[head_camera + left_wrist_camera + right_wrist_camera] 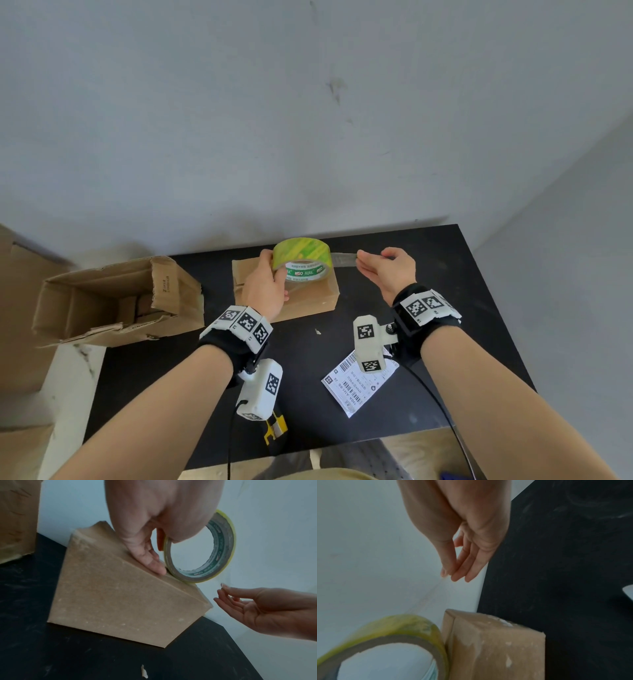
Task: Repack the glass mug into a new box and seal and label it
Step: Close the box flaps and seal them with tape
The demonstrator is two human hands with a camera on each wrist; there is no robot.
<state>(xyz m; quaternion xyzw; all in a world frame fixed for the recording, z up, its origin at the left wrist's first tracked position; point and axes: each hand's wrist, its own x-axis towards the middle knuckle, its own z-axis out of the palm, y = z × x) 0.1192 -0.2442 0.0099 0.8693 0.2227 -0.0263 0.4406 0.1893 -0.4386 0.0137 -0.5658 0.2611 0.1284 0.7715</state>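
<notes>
Closed cardboard box (287,294) sits flaps shut on the black surface (428,274), near its far edge by the wall; mug not visible. Tape roll (303,258), yellow-green with a printed core, stands tilted on the box top, touching it at the right end. Left hand (265,284) grips the roll, fingers curled round its left side and through the core, fingertips (154,562) down on the box top. Right hand (387,270) is off to the right of the roll, thumb and forefinger pinching the free tape end (344,259), a short clear strip stretched taut between roll and fingers. Hands apart. Shipping label (356,383) lies flat on the surface nearer the person, partly under the right wrist camera. Open, worn cardboard box (113,301) on its side at the left edge. A yellow-handled tool (275,428), type unclear, at the near edge.
</notes>
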